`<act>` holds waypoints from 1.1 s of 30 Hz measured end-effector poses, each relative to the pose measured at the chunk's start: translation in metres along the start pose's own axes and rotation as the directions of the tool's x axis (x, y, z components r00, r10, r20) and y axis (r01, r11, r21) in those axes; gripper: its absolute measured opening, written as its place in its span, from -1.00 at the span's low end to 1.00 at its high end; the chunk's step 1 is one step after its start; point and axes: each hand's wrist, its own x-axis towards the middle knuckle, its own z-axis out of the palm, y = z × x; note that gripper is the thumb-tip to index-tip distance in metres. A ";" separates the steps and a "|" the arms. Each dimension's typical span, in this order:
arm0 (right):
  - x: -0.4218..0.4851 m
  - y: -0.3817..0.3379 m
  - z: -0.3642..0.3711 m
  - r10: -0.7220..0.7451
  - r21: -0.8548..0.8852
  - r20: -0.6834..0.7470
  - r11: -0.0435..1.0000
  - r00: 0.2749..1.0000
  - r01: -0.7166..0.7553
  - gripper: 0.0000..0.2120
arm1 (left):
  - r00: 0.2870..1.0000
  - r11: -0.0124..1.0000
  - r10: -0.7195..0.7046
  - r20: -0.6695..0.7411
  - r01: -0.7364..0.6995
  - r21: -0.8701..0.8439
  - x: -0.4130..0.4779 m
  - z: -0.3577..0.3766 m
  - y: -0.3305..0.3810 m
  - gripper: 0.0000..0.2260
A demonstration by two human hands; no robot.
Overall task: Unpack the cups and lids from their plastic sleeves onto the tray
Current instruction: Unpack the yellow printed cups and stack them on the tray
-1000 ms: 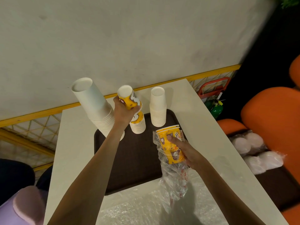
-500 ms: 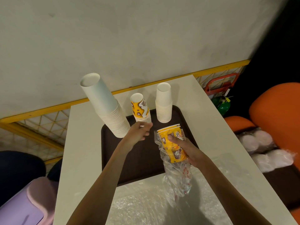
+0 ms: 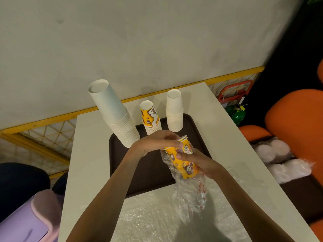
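Back from the stack (image 3: pixel 151 119), the left hand (image 3: pixel 153 142) pinches the top cups (image 3: pixel 187 148); the right hand (image 3: pixel 201 163) grips the sleeve (image 3: pixel 192 193); another batch should follow.

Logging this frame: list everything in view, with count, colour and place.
table: one, white, by the wall
tray: one, dark brown, on the table
tall cup stack: one, white, leaning, tray's far left
printed cup stack: one, yellow and white, tray's far middle
short cup stack: one, white, tray's far right
held cups: a few nested, yellow, partly in the sleeve, over the tray
plastic sleeve: one, clear, hanging below the held cups
plastic sheet: one, clear, table's near end
bagged lids: count unclear, white, right of the table
seats: orange, far right
left hand: grips the held cups' rims
right hand: holds them through the sleeve
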 end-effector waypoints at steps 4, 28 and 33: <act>-0.001 -0.004 0.001 -0.007 -0.018 -0.008 1.000 1.000 0.007 -0.80 | 0.995 0.999 0.018 -0.096 -0.022 -0.040 0.001 0.001 0.000 -0.67; 0.009 0.001 -0.008 -0.153 -0.013 -0.150 0.988 0.977 0.153 -0.77 | 0.996 0.998 -0.065 0.060 0.064 0.015 -0.006 -0.018 -0.047 -0.41; 0.016 -0.004 -0.009 -0.122 -0.024 -0.212 0.993 0.970 0.120 -0.69 | 0.942 0.997 0.021 -0.336 -0.046 -0.067 0.007 -0.036 -0.036 -0.43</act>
